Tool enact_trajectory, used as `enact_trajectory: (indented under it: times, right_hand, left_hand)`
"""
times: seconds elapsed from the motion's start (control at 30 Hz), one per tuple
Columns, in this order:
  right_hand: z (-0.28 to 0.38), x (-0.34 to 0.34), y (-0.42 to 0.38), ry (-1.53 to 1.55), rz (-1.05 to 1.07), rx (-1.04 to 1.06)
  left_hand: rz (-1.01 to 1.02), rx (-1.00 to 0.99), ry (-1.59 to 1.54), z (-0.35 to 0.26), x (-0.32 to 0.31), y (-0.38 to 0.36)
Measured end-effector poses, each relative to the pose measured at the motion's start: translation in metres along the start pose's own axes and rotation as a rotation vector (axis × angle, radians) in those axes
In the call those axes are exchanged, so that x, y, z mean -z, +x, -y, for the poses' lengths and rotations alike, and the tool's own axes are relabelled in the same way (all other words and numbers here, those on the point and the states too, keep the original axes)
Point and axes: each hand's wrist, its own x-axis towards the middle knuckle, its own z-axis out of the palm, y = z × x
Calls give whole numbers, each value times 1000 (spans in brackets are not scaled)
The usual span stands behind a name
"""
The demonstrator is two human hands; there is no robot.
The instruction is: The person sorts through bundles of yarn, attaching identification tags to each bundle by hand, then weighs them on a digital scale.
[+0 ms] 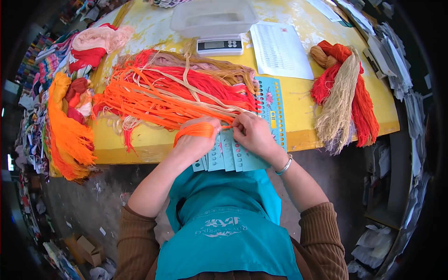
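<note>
A loop of bright orange embroidery thread (pixel 192 131) lies across the back of my left hand (pixel 199 145). My left fingers are closed on an orange strand near the table's front edge. Close beside it, my right hand (pixel 255 136) pinches the same orange thread above a fan of turquoise cards with punched holes (pixel 228 154). Some of the cards jut over the table edge. Under and behind my hands spread long orange, red and beige thread strands (pixel 158 95). Another turquoise hole-punched card (pixel 273 100) shows to the right, with threads at its left holes.
A digital scale (pixel 219 45) carries a clear plastic tub (pixel 212 18) at the back. A printed sheet (pixel 282 51) lies right of it. Thread hanks (pixel 343 93) rest at the right, with orange ones (pixel 70 126) hanging over the left edge. Plastic-wrapped bundles (pixel 396 60) line the right side.
</note>
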Motion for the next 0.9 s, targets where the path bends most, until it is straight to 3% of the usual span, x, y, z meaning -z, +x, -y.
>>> enact_trajectory:
  times: [0.27, 0.4, 0.47, 0.5, 0.53, 0.6, 0.63, 0.7, 0.73, 0.8, 0.83, 0.9]
  right_hand:
    - [4, 1, -2, -123, 31, 41]
    - [3, -3, -2, -168, -5, 54]
    - [3, -4, -2, -180, -11, 55]
    - [3, -5, -2, -190, -18, 58]
    - [3, -4, -2, -200, -24, 61]
    - [4, -3, -3, -194, -33, 62]
    - [5, -4, -3, -179, -36, 60]
    - [5, -5, -2, -141, -47, 60]
    - [5, -5, -2, -136, -39, 49]
    - [12, -3, -1, -73, 21, -117]
    - [12, -7, -3, -19, -37, -109]
    - [41, -9, -7, 92, -49, -155]
  left_hand:
    - [114, -120, 390, 19, 27, 2]
    - [-47, -134, 589, 38, 44, 13]
    - [-104, 95, 669, 39, 51, 17]
    - [-245, 84, 714, 59, 45, 16]
    - [-252, 82, 713, 55, 48, 14]
    - [-283, 542, -714, 47, 55, 4]
    - [-294, 547, -715, 47, 56, -5]
    - [-271, 593, -1810, 49, 57, -28]
    - [-273, 520, -1942, 51, 49, -41]
    - [-521, 730, -2018, 15, 42, -52]
    - [-388, 573, -2065, 24, 31, -66]
    - [-351, 537, -1977, -3, 30, -74]
